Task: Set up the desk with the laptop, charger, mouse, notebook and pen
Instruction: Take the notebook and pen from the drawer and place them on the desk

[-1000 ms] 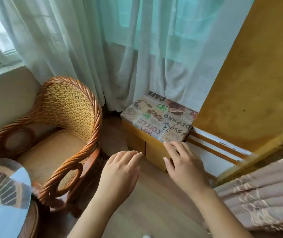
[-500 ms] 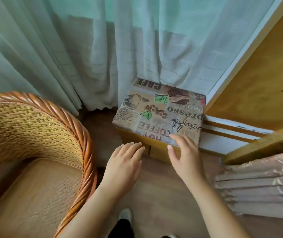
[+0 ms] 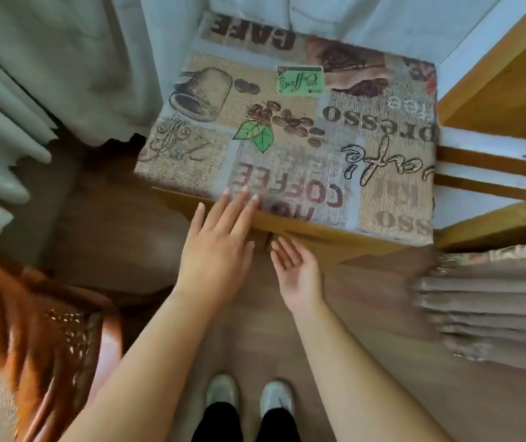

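A low wooden cabinet point(image 3: 319, 232) stands on the floor under the curtain, its top covered by a coffee-print cloth point(image 3: 287, 129). My left hand point(image 3: 217, 247) lies flat, fingers straight, with the fingertips on the cloth's front edge. My right hand point(image 3: 298, 272) is turned palm up, fingers relaxed, right in front of the cabinet's wooden front, just below its top edge. Neither hand holds anything. No laptop, charger, mouse, notebook or pen shows in this view.
A rattan chair point(image 3: 48, 339) is at the lower left, blurred. Pale curtains point(image 3: 48, 74) hang behind and left of the cabinet. A yellow wooden frame point(image 3: 507, 90) rises at the right, with folded brown drapes point(image 3: 491, 307) below it. My feet point(image 3: 248, 397) stand on the wooden floor.
The view tilted down and came closer to the cabinet. My left hand moved forward onto the cloth's edge. My right hand left the cloth, dropped lower and turned palm up.
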